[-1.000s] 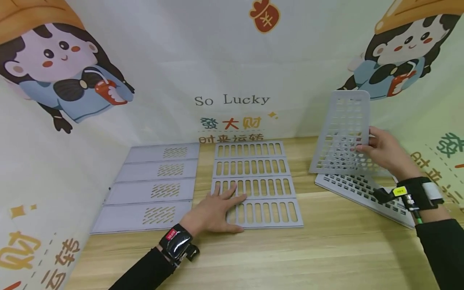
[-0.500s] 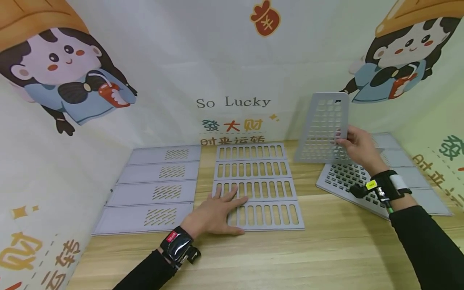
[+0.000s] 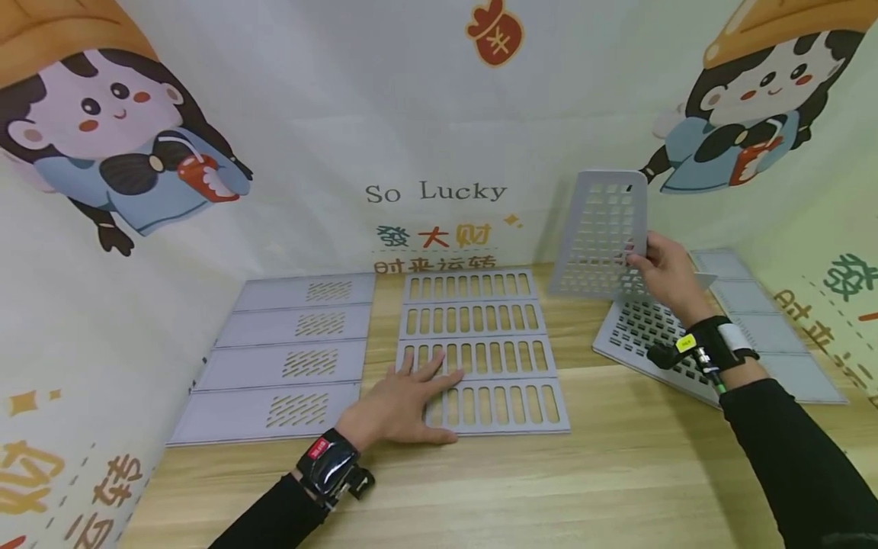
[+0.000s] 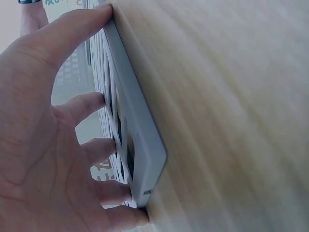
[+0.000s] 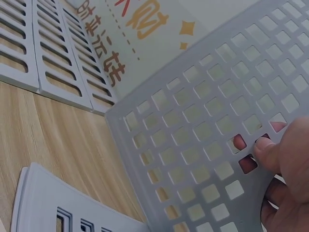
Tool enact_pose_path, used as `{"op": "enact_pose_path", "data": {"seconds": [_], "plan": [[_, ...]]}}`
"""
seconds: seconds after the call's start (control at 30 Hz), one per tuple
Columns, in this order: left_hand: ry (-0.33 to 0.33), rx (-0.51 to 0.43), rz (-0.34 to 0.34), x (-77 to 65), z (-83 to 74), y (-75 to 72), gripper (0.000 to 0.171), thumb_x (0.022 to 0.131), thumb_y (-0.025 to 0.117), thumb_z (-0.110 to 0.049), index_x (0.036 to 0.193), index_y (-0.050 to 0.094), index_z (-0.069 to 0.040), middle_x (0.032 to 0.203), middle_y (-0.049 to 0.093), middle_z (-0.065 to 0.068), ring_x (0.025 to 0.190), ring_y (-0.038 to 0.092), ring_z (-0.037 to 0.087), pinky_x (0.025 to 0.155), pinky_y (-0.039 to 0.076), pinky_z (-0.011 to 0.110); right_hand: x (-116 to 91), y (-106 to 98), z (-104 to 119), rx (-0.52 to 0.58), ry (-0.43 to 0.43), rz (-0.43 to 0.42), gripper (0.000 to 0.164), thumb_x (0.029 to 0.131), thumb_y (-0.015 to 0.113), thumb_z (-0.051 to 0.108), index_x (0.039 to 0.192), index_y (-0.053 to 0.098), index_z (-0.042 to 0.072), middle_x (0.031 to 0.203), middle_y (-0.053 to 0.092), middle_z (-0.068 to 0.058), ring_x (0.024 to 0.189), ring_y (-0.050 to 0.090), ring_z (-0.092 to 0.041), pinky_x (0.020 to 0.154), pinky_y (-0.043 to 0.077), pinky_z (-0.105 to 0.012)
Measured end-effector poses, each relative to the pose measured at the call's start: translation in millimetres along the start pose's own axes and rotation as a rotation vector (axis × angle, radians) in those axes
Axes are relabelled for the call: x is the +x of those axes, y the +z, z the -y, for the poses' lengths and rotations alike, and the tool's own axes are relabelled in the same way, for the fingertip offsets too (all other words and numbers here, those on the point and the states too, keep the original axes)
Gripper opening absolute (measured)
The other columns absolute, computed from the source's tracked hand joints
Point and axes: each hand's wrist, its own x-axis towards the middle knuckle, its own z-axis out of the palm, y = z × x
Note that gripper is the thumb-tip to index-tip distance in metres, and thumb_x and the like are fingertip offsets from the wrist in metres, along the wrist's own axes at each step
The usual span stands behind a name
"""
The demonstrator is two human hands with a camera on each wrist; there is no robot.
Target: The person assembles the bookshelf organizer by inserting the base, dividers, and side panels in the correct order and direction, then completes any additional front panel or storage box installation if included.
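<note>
My left hand (image 3: 405,400) lies with spread fingers on a column of grey slotted panels (image 3: 497,429). In the left wrist view its thumb (image 4: 72,31) and fingertips touch the panels' top and edge. My right hand (image 3: 672,282) pinches a thin grey panel (image 5: 251,200) with a grid of square holes by its right edge, thumb on the near face. That panel stands almost upright at the back of the table; whether its lower edge touches the wood is unclear. Beneath the right forearm lies a stack of similar perforated panels (image 3: 607,343), set at an angle and partly hidden.
Left on the wooden table (image 3: 480,488) is a column of grey panels (image 3: 236,408) with small slanted slits. More plain grey panels (image 3: 799,377) lie at the right, partly under the stack. A printed cloth (image 3: 329,137) hangs behind and at both sides.
My right hand has moved left with the gridded panel, away from the stack. Panels at the far right have come into sight. The left hand stays put.
</note>
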Motion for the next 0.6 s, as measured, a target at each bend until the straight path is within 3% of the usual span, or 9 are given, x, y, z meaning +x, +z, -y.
{"op": "enact_pose_path", "data": {"seconds": [0.3, 0.4, 0.6], "plan": [[-0.003, -0.002, 0.005, 0.9, -0.5, 0.4, 0.093, 0.085, 0.067, -0.070, 0.161, 0.032, -0.030, 0.167, 0.012, 0.013, 0.140, 0.011, 0.062, 0.108, 0.021, 0.073, 5.7, 6.8, -4.0, 0.004, -0.073, -0.017, 0.025, 0.107, 0.048, 0.001, 0.125, 0.055, -0.014, 0.118, 0.064, -0.032, 0.103, 0.062, -0.026, 0.082, 0.047, -0.026], [-0.008, 0.003, 0.008, 2.2, -0.2, -0.4, 0.094, 0.085, 0.067, -0.071, 0.161, 0.032, -0.029, 0.167, 0.012, 0.013, 0.140, 0.010, 0.063, 0.108, 0.021, 0.073, 11.2, 10.2, -4.8, -0.008, -0.073, -0.049, 0.020, 0.106, 0.049, 0.000, 0.118, 0.057, -0.014, 0.115, 0.066, -0.031, 0.101, 0.063, -0.028, 0.079, 0.046, -0.024], [-0.014, -0.002, 0.015, 4.7, -0.8, 0.9, 0.094, 0.084, 0.066, -0.072, 0.162, 0.031, -0.030, 0.167, 0.011, 0.012, 0.140, 0.011, 0.062, 0.108, 0.021, 0.073, 22.4, 17.7, -6.1, 0.041, -0.054, -0.053, 0.018, 0.106, 0.048, -0.003, 0.115, 0.056, -0.016, 0.115, 0.065, -0.032, 0.105, 0.064, -0.033, 0.083, 0.049, -0.028]]}}
